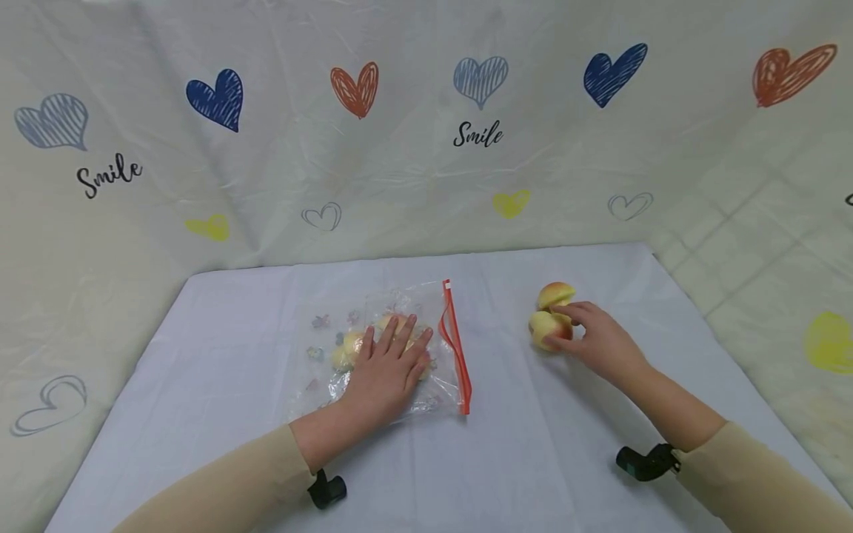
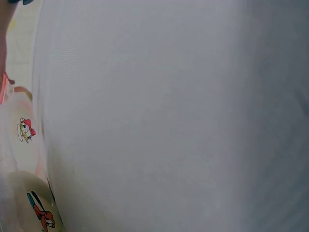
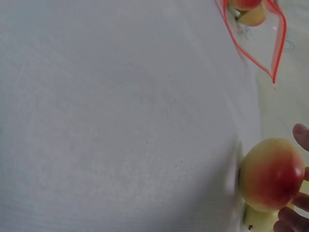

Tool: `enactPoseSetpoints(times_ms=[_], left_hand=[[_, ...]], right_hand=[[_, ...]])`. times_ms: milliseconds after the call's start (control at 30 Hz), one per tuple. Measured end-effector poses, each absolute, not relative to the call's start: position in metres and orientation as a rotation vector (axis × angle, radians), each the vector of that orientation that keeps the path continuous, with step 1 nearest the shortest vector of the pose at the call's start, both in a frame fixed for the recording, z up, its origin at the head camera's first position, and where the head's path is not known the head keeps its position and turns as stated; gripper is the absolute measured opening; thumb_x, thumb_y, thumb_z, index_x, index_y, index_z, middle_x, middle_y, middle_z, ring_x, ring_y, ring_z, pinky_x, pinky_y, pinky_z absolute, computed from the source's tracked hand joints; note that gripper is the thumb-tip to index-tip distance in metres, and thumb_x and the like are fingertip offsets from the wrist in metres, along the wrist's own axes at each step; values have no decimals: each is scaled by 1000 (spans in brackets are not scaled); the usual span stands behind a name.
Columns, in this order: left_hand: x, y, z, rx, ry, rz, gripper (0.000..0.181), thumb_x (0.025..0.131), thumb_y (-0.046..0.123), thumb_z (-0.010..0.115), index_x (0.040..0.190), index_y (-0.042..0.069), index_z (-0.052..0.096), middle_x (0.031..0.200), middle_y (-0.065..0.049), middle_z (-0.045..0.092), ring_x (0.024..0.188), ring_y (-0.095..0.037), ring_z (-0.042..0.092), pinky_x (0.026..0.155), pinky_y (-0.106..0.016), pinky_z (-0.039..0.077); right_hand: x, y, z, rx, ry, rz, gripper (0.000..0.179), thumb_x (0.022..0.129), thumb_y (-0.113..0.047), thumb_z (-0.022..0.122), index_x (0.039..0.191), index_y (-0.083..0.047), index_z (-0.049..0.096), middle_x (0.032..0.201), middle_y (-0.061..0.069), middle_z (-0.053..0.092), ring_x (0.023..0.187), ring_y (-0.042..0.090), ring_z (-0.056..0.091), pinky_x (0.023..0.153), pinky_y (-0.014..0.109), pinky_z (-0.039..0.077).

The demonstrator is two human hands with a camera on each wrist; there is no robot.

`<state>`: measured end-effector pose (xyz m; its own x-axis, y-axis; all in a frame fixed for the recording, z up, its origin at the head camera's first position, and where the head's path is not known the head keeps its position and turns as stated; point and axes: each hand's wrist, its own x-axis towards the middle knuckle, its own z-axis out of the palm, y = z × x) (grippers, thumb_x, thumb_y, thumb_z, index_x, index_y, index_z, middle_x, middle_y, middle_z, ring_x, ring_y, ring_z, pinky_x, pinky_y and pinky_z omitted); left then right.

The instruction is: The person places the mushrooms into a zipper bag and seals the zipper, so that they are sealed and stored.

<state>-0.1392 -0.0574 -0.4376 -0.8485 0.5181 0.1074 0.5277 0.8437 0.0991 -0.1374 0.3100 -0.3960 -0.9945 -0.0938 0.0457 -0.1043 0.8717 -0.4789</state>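
Observation:
A clear zip bag [image 1: 426, 396] with a red slider edge lies flat, with several yellow-red peaches [image 1: 343, 355] inside. My left hand [image 1: 383, 381] rests on it, fingers spread over the fruit. To the right, two more peaches sit against each other on the cloth. My right hand [image 1: 603, 344] is at the nearer peach [image 3: 271, 175], thumb on one side and fingers on the other. In the right wrist view a gap shows between thumb and fruit. The farther peach [image 1: 555, 294] is beyond the fingers. In the left wrist view the printed bag [image 2: 21, 154] shows at the edge.
A white cloth [image 1: 493, 459] covers the table, with its far edge near a pale backdrop [image 1: 406, 178] printed with hearts and the word Smile. Black wrist cameras hang beneath both cuffs. The bag's red-edged mouth [image 3: 251, 58] faces the right hand.

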Motion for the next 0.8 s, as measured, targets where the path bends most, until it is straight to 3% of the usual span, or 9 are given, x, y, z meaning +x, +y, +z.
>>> enactPoseSetpoints(times_ms=[500,800], left_hand=[[-138,-57,-435,-832,-2965,-192,56,107,49,25,159,32,17,167,1,6,153,-24,-2,119,-55,-1],[-138,-57,-436,-832,-2965,-177,56,107,49,25,159,32,17,167,1,6,153,-24,-2,119,-55,-1]], right_hand=[[-139,308,-403,100,-3056,689,72,87,-42,75,141,-1,52,131,25,54,109,38,57,86,54,47],[-138,305,-400,176,-3014,733,68,86,-38,76,141,-4,54,125,18,59,107,35,60,81,47,48]])
